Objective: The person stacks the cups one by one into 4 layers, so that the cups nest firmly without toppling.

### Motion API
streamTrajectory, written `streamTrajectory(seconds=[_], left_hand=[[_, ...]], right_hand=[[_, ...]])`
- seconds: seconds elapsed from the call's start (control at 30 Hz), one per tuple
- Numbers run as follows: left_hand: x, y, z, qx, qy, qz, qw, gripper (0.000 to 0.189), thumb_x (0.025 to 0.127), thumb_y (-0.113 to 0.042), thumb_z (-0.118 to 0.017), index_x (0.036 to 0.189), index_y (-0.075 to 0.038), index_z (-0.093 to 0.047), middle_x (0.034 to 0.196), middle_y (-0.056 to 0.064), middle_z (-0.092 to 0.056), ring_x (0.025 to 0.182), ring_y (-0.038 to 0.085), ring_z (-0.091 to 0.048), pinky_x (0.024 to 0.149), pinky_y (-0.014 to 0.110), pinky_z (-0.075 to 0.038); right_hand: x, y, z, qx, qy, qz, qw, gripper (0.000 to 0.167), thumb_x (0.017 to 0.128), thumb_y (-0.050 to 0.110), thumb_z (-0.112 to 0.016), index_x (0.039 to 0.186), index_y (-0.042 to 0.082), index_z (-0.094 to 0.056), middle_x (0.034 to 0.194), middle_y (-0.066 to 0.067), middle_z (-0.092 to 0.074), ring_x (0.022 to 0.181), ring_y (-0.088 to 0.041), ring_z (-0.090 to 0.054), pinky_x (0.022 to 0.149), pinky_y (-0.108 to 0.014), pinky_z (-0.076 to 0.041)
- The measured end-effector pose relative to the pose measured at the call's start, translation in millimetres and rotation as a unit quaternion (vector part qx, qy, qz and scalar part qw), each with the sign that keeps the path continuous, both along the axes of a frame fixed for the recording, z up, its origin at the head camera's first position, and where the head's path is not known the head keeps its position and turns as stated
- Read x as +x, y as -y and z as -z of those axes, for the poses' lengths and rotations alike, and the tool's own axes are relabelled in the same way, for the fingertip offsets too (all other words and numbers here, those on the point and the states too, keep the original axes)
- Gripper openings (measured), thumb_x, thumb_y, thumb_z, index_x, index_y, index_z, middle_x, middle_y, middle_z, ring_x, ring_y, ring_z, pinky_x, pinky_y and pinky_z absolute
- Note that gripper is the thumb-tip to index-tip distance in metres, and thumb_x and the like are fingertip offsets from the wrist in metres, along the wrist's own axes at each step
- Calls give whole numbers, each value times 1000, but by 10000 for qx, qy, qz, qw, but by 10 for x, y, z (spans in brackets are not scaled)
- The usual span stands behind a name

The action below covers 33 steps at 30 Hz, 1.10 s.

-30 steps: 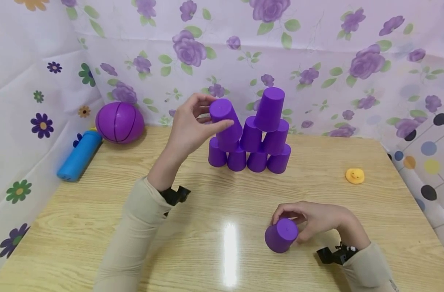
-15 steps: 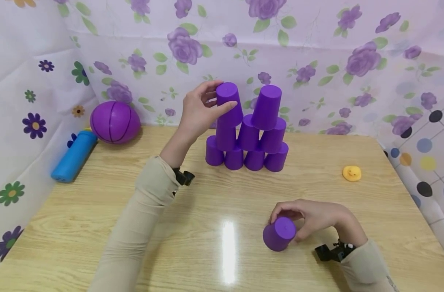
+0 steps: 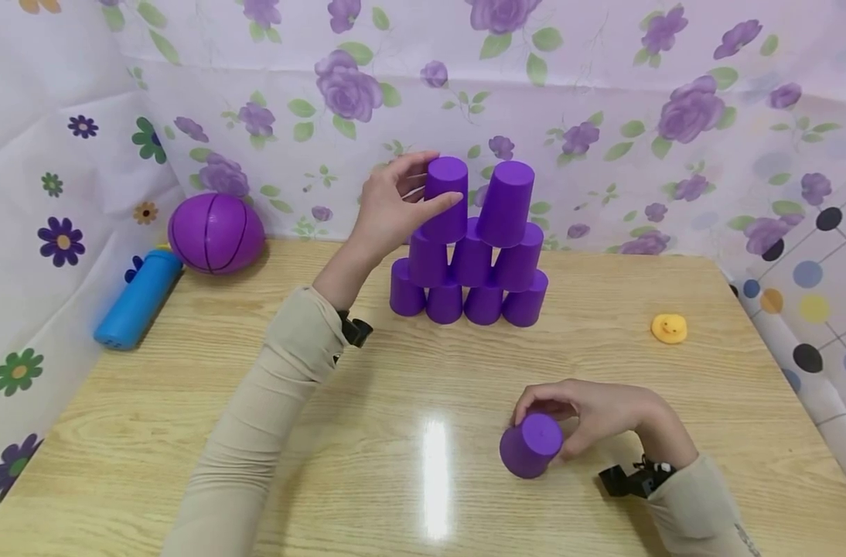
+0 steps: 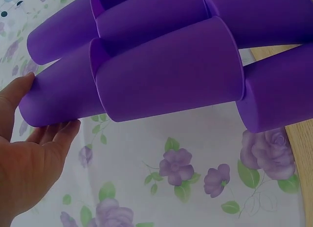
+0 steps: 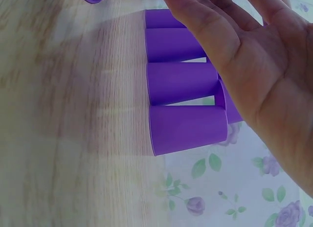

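In the head view, a stack of upside-down purple cups (image 3: 445,302) stands at the back of the table. The bottom row has several cups and the middle row has 3. At the top left, my left hand (image 3: 388,205) grips an upside-down purple cup (image 3: 446,199) between thumb and fingers. Its rim meets the middle-row cup (image 4: 171,70) in the left wrist view. Beside it sits another top-row cup (image 3: 506,203), slightly apart. Near the front, my right hand (image 3: 597,418) holds an upside-down purple cup (image 3: 530,445) low over the table; whether it touches the wood is unclear.
A purple ball (image 3: 216,234) and a blue cylinder (image 3: 139,298) lie at the back left. Toward the right sits a small yellow duck (image 3: 670,328). Flowered cloth (image 3: 256,46) hangs behind the wooden table (image 3: 367,464).
My left hand has raised its cup and shifted it right, from leaning over the left middle-row cup to upright in the top row. The right hand and its cup have stayed nearly still.
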State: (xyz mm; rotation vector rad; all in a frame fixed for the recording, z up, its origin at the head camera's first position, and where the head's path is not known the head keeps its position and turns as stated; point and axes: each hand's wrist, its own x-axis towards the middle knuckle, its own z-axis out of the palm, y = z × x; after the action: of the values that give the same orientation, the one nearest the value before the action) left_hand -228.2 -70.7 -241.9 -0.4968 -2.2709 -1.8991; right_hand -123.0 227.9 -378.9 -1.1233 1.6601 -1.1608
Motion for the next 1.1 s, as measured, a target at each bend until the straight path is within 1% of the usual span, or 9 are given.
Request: streamTrajectory(seconds=[0.1,0.17,0.3,0.47,0.53,0.73,0.93,1.03,1.1], left_hand=[[63,-24,-63,-12,10,62,10000,59,77,-9,-76,130,1,-51,124,14,-59,113,18,-58,95,23,-47],[96,-28,-92,-47,62,64,9999,58,78,-8,-75,130,0,-51,124,14,-59,114,19,-58,95,23,-47],[114,-19,-117,-126,62,126,9998,56,78,-8,-74,129,0,-52,124,15,-59,114,19,-58,96,23,-46],[87,-11,-117,-214,-64,222,9995,57,78,-7,-74,130,1,-50,124,15,-58,114,20,-57,96,22,-46],[73,-10,-113,-243,-47,229,9994,58,78,-7,-75,130,1,-50,125,15,-58,115,20,-57,96,21,-45],[62,-17,-113,-295,119,318,9990,58,78,-9,-75,131,-1,-52,126,13,-58,115,18,-57,94,20,-46],[52,-4,-95,-343,70,364,9987,53,79,-11,-75,127,-1,-55,121,12,-61,113,16,-59,94,22,-47],[5,7,-55,-349,89,385,9986,53,77,-12,-76,125,-2,-57,119,11,-62,111,16,-60,93,21,-47],[-51,13,-16,-354,94,394,9986,53,76,-14,-78,124,-4,-58,118,10,-63,109,15,-60,92,20,-48]], right_hand=[[1,0,-4,10,29,10,10000,51,77,-3,-72,121,7,-50,123,-13,-55,115,-23,-53,98,-35,-46],[-1,4,3,10,38,6,10000,51,76,-3,-72,121,6,-49,123,-13,-54,115,-23,-53,98,-35,-46],[-8,12,11,-35,73,9,10000,52,76,-3,-72,121,5,-49,123,-15,-54,115,-23,-53,98,-34,-46],[-17,6,18,-65,192,7,9998,52,76,-3,-72,122,4,-49,123,-15,-53,115,-23,-53,99,-34,-45],[-20,5,20,-119,193,-33,9997,52,76,-3,-72,122,4,-48,123,-15,-53,115,-23,-52,99,-34,-45],[-33,11,29,-491,57,-257,9984,52,78,-3,-70,124,3,-46,123,-19,-51,114,-25,-52,98,-34,-46],[-27,12,31,-449,4,-243,9987,52,77,-4,-69,123,4,-46,123,-17,-52,114,-24,-52,98,-33,-46],[-22,7,11,-422,-267,-183,9986,53,76,-5,-69,123,5,-48,122,-14,-53,113,-23,-53,98,-33,-46],[-22,4,-20,-427,-573,-111,9974,53,76,-5,-69,124,6,-48,121,-13,-54,112,-22,-54,97,-33,-46]])
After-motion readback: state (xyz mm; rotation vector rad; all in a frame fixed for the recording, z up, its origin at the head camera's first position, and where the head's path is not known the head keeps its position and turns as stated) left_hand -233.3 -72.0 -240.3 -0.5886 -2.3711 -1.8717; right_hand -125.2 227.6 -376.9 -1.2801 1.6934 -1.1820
